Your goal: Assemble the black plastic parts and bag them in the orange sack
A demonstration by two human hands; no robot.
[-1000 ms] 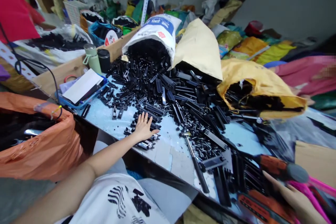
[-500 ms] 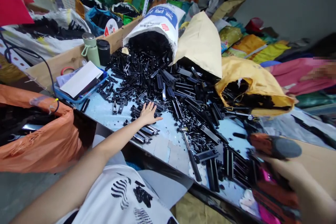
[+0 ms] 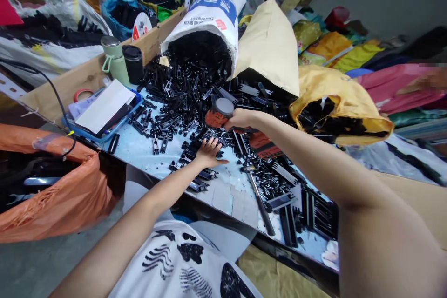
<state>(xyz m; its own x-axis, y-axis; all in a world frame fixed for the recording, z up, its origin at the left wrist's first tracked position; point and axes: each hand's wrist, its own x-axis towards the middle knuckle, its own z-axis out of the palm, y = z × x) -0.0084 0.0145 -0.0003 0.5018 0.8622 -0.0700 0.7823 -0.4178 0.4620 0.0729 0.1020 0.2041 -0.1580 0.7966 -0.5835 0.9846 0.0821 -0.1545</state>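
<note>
My right hand grips an orange-red and black cordless drill above the table, beside my other hand. The drill's battery base hangs below my wrist; its tip is hard to make out. My left hand lies with fingers spread on a row of black parts lined up near the front edge. Behind both hands spreads a heap of small black parts. To the right, a hammer lies with its dark handle toward me, next to a scatter of screws.
A white sack, a beige bag and a yellow bag open onto the table. At left stand a green bottle, a black cup and a blue tray. An orange sack sits beside the table.
My right hand has swung the drill from the table's right side leftward and over to the row of black parts. My left hand stays on that row; the view has shifted slightly.
</note>
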